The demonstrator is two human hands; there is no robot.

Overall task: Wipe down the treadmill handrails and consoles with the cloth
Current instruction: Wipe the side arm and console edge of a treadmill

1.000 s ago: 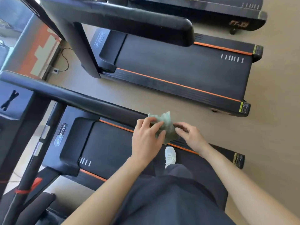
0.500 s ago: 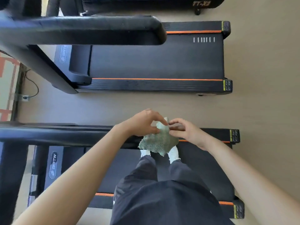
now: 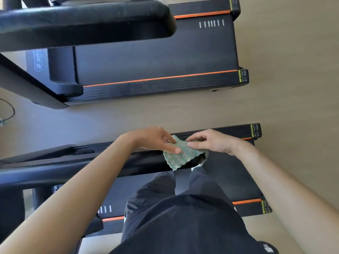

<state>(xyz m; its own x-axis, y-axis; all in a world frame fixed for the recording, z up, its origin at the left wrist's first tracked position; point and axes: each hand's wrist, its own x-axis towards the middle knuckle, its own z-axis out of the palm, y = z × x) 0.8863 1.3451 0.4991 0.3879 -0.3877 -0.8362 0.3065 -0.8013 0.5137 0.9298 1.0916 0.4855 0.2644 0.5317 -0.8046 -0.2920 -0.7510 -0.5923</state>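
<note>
Wiping not begun: green cloth being spread
The left hand and right hand pinch the green cloth at centre, over the near handrail; it and the 11 o'clock handrail seemingly await wiping.

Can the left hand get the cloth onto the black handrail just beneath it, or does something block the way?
Probably yes. The left hand and the right hand both pinch the green cloth right above the near handrail. Nothing lies between them, and the cloth's lower edge hangs across the rail's end.
</note>
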